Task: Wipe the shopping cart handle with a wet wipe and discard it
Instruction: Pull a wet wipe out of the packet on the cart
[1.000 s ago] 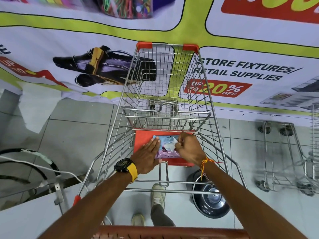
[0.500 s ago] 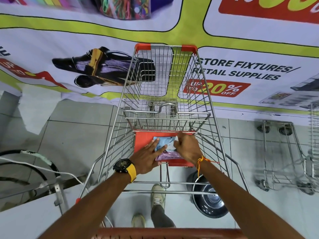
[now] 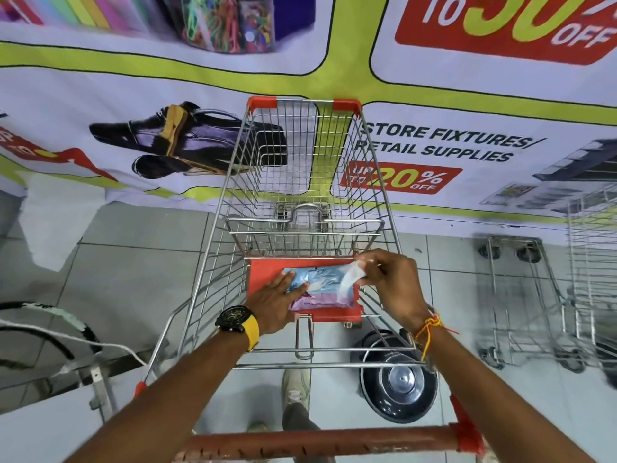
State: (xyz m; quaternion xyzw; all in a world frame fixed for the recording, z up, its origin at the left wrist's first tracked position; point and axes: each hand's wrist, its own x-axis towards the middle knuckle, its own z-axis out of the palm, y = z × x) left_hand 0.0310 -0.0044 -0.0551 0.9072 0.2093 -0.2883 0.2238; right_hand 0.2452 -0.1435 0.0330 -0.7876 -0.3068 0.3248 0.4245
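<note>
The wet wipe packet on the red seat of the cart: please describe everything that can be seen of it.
The soft, flat plastic wet wipe packet is light blue on its far part and purple along its near edge, with small print too blurred to read. It lies flat on the red plastic seat flap of the metal wire shopping cart. The left hand presses on its left end, while the right hand pinches a white, translucent wipe rising from its top.

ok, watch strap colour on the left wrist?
Yellow strap, black watch face; head view shows it.
</note>
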